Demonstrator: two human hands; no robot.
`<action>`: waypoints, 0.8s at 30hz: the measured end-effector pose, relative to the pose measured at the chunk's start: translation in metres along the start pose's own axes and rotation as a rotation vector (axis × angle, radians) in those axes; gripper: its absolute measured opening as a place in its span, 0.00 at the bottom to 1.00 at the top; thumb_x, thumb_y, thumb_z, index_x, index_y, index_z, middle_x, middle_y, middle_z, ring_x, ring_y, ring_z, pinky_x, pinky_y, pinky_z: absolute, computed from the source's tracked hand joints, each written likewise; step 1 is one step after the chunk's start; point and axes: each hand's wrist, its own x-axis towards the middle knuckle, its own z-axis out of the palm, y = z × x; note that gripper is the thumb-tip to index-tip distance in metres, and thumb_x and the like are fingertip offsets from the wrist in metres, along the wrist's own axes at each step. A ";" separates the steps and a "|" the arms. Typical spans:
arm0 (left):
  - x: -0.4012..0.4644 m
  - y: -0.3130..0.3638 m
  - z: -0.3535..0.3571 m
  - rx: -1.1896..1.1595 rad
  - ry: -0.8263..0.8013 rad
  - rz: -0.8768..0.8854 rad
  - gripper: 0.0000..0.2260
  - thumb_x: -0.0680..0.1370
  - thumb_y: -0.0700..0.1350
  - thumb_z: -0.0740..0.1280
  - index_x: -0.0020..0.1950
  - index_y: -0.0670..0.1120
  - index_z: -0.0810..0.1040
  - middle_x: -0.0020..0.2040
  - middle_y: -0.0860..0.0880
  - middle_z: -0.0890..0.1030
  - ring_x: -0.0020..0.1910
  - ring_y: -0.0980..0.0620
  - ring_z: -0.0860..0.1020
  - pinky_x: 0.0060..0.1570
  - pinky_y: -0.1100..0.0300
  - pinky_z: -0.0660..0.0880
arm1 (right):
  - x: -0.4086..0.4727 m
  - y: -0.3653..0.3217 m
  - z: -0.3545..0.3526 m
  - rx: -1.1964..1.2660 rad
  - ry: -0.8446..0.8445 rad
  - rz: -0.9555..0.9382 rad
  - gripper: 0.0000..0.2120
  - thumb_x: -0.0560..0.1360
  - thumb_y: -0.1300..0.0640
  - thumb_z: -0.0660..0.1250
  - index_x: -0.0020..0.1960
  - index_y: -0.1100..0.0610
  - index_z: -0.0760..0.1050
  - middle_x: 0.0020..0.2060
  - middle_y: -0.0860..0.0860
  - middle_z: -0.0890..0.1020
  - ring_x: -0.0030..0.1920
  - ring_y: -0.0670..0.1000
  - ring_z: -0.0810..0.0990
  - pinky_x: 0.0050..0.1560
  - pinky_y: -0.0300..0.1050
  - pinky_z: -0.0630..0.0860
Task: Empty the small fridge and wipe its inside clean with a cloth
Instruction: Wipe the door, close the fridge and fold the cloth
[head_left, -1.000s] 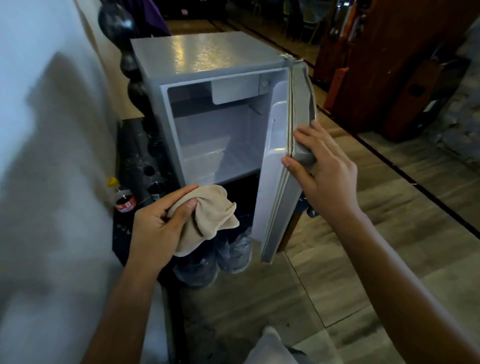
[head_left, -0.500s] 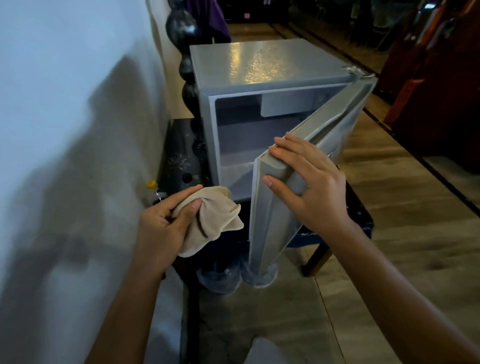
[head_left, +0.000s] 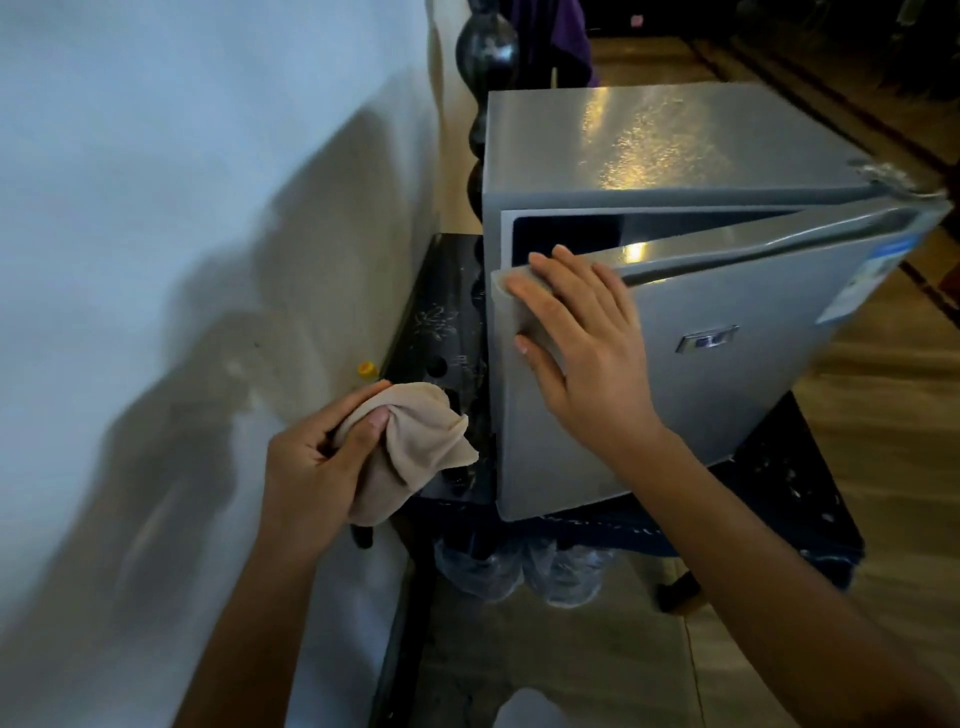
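A small silver fridge (head_left: 665, 145) stands on a dark low table (head_left: 436, 322). Its door (head_left: 737, 374) is nearly closed, with only a narrow dark gap showing along the top left. My right hand (head_left: 582, 358) lies flat on the door's free left edge, fingers spread. My left hand (head_left: 317, 462) is low and left of the fridge, clutching a bunched beige cloth (head_left: 415, 441). The fridge's inside is hidden by the door.
A white wall (head_left: 182, 208) runs close along the left. A yellow bottle cap (head_left: 367, 369) shows between wall and table. Clear plastic bottles (head_left: 519, 571) lie under the table. A dark turned post (head_left: 485, 52) rises behind the fridge. Wooden floor extends right.
My right hand has swung the fridge door from wide open to almost closed. My left hand kept hold of the cloth. The view has shifted left.
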 end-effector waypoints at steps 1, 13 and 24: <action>0.000 -0.002 0.000 0.005 0.019 -0.008 0.12 0.79 0.41 0.70 0.59 0.54 0.83 0.52 0.64 0.86 0.52 0.65 0.83 0.51 0.72 0.78 | 0.005 0.002 0.006 -0.026 -0.008 -0.007 0.23 0.80 0.54 0.66 0.74 0.56 0.71 0.74 0.56 0.70 0.78 0.57 0.64 0.77 0.61 0.59; -0.001 0.004 0.006 0.051 0.017 0.023 0.14 0.79 0.42 0.69 0.59 0.58 0.81 0.51 0.73 0.82 0.55 0.68 0.82 0.54 0.75 0.77 | 0.058 0.034 0.055 -0.232 -0.213 0.001 0.33 0.81 0.43 0.58 0.81 0.55 0.54 0.80 0.57 0.58 0.81 0.57 0.53 0.81 0.55 0.48; -0.003 0.003 0.001 0.045 0.036 0.051 0.12 0.79 0.46 0.68 0.62 0.49 0.83 0.58 0.64 0.82 0.55 0.64 0.82 0.54 0.74 0.77 | 0.067 0.032 0.053 -0.180 -0.268 0.039 0.38 0.77 0.40 0.62 0.80 0.55 0.55 0.80 0.57 0.59 0.81 0.57 0.53 0.81 0.55 0.47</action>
